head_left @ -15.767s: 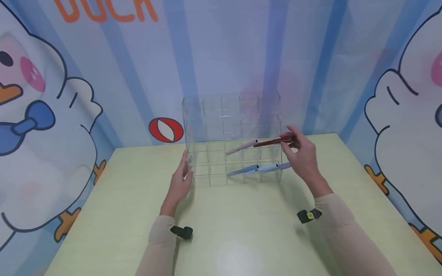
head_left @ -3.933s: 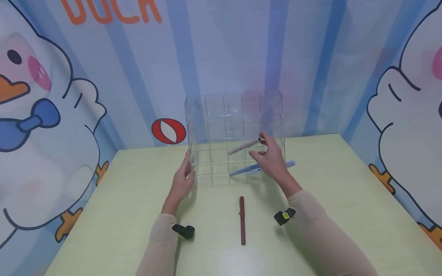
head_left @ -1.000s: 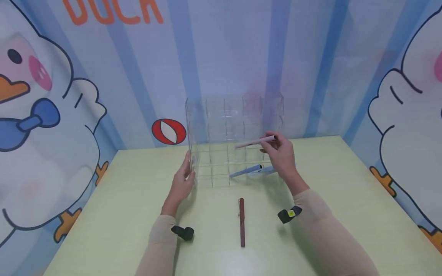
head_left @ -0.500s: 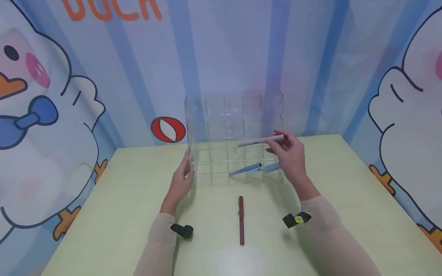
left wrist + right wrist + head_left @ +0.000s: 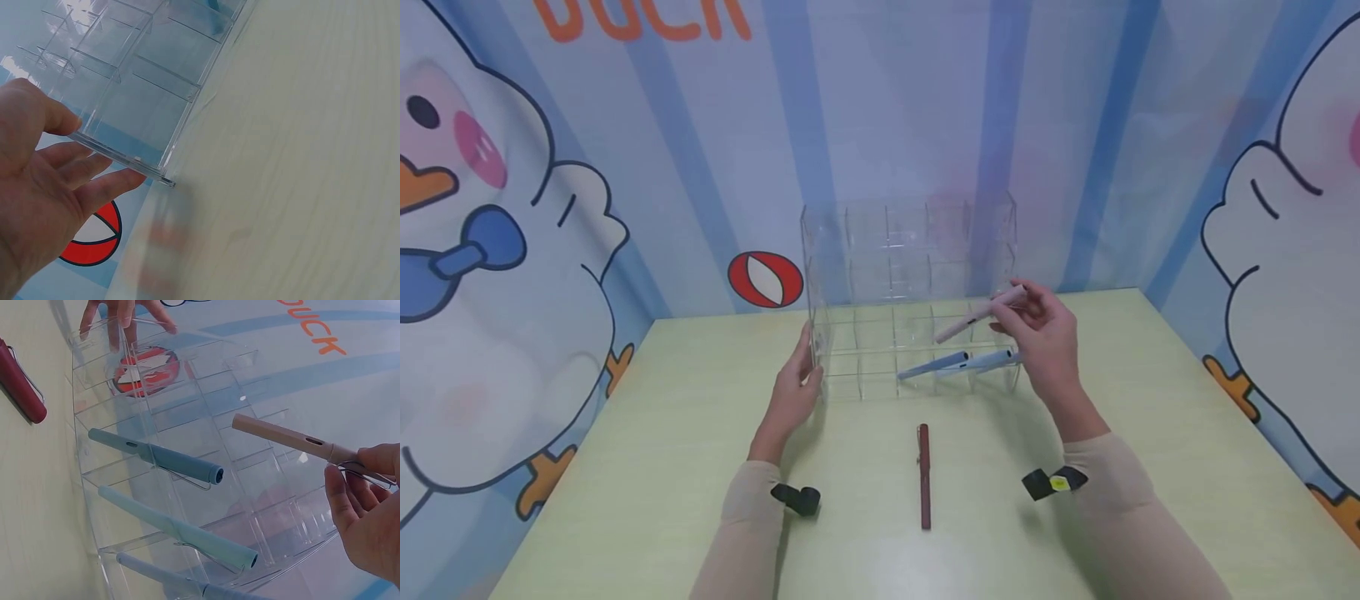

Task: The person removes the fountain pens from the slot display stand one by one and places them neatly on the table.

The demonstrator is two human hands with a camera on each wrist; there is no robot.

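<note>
Left hand (image 5: 795, 387) grips the left edge of the clear rack (image 5: 880, 352); tabletop (image 5: 700, 417) extends to both sides; right hand (image 5: 1051, 342) pinches the pale-pink pen (image 5: 968, 322), slim, tilted.

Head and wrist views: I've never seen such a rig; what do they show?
There is no machine: a person works with bare hands, wearing a small black camera on each wrist. The head view looks forward and down; each wrist view shows its own hand's work. The left hand grips a clear, plastic-looking compartmented rack by its side; the right hand holds a slim, pale pinkish pen. Three slim bluish pens rest in the rack's bottom row. One dark red pen lies in front on the pale yellow-green table.
</note>
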